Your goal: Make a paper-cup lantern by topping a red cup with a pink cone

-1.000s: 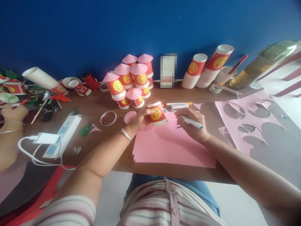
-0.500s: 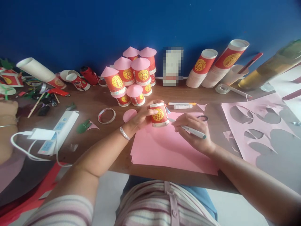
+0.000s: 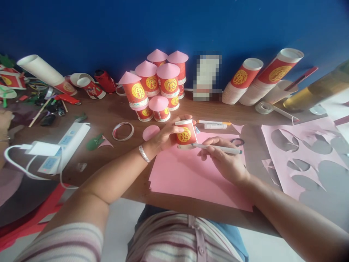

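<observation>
My left hand (image 3: 171, 134) is wrapped round a red and white paper cup (image 3: 186, 135) with a yellow round emblem, held above a stack of pink paper (image 3: 191, 174). In my right hand (image 3: 225, 160) is a white marker pen (image 3: 229, 149), its tip at the cup's lower white band. Behind the cup lie an orange-ended marker (image 3: 212, 122) and a white pen cap or short marker (image 3: 215, 126). A pair of scissors (image 3: 237, 142), partly hidden, rests beyond my right hand.
Red cups with pink cone roofs (image 3: 167, 80) stand stacked at the back. Cup stacks (image 3: 242, 80) lean on the blue wall. Cut-out pink paper (image 3: 302, 154) lies right; a tape roll (image 3: 123, 131) and power strip (image 3: 64, 147) lie left. Part of another person's hand (image 3: 4, 123) shows far left.
The marker in my right hand has tilted flatter, and its tip now meets the cup's lower band. The camera view has shifted slightly. My left hand keeps its hold on the cup.
</observation>
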The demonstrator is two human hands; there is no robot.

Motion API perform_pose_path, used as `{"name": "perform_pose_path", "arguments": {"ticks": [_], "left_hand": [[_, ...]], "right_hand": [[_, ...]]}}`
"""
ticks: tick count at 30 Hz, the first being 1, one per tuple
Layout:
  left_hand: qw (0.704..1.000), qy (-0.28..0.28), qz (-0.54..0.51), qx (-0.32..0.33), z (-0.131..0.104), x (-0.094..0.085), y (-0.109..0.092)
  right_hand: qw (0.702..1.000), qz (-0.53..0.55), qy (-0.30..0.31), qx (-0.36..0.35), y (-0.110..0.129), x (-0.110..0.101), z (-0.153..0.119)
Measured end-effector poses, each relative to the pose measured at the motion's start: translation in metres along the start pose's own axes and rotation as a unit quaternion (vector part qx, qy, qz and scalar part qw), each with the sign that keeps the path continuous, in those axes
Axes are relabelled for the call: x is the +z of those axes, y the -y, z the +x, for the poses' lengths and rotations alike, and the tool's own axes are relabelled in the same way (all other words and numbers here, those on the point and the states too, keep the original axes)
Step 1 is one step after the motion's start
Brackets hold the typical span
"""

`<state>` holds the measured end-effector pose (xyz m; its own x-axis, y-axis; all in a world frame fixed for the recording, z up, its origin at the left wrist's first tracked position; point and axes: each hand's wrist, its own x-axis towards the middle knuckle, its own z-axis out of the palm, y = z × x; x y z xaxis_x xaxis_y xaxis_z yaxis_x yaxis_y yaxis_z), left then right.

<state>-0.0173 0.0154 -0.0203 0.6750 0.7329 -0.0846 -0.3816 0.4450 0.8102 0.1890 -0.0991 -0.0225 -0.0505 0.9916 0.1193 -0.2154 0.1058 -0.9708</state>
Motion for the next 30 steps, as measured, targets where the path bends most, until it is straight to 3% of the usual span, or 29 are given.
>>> {"name": "perform_pose_path", "arguments": {"ticks": [7, 13, 18, 21, 24, 27, 30], "left_hand": [[0.999, 0.025, 0.023, -0.009, 0.001, 0.004, 0.005], [0.995, 0.032, 0.087, -0.03, 0.0, 0.007, 0.006], [0.996, 0.026, 0.074, -0.045, 0.0, 0.005, 0.007], [0.995, 0.036, 0.072, -0.056, 0.001, 0.003, 0.007], [0.995, 0.038, 0.083, -0.05, 0.0, 0.004, 0.006], [0.994, 0.039, 0.096, -0.046, -0.001, 0.006, 0.005], [0.993, 0.045, 0.101, -0.046, -0.001, 0.008, 0.004]], "right_hand": [[0.996, 0.072, 0.012, 0.05, -0.006, 0.007, 0.0], [0.997, -0.02, 0.066, 0.036, 0.003, 0.006, -0.005], [0.985, -0.149, 0.024, -0.083, 0.016, 0.001, -0.009], [0.942, -0.281, -0.007, -0.185, 0.021, -0.005, -0.012], [0.889, -0.38, 0.01, -0.255, 0.024, -0.007, -0.012], [0.866, -0.398, 0.036, -0.3, 0.024, -0.006, -0.011], [0.861, -0.392, 0.051, -0.32, 0.021, -0.003, -0.009]]}}
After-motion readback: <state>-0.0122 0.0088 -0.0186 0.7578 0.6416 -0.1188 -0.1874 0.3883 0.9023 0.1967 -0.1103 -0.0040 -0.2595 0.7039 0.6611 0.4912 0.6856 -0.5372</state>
